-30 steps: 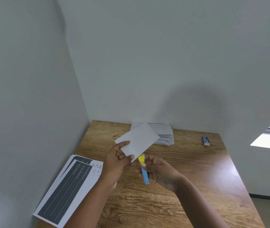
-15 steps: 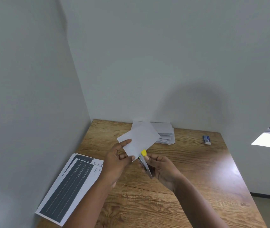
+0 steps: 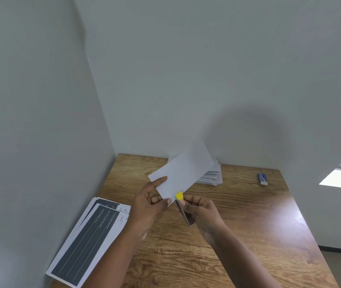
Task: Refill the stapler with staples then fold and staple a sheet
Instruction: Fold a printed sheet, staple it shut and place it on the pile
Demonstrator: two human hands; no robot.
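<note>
My left hand [image 3: 150, 201] pinches a folded white sheet [image 3: 183, 171] by its lower left corner and holds it above the wooden table [image 3: 248, 221]. The sheet tilts up to the right. My right hand [image 3: 201, 210] grips a small stapler [image 3: 181, 204] with a yellow tip. That tip touches the sheet's lower edge, next to my left fingertips. Most of the stapler's body is hidden in my right palm; a thin grey length shows below the yellow tip.
A stack of folded white sheets [image 3: 211, 175] lies at the back of the table by the wall. Printed dark pages [image 3: 88, 240] lie at the front left edge. A small blue staple box [image 3: 262, 178] sits at the back right. Walls close in the left and back.
The stapler has turned from showing its blue side to showing a thin grey edge. Its yellow tip has come up against the sheet's lower edge. The sheet has tilted up further.
</note>
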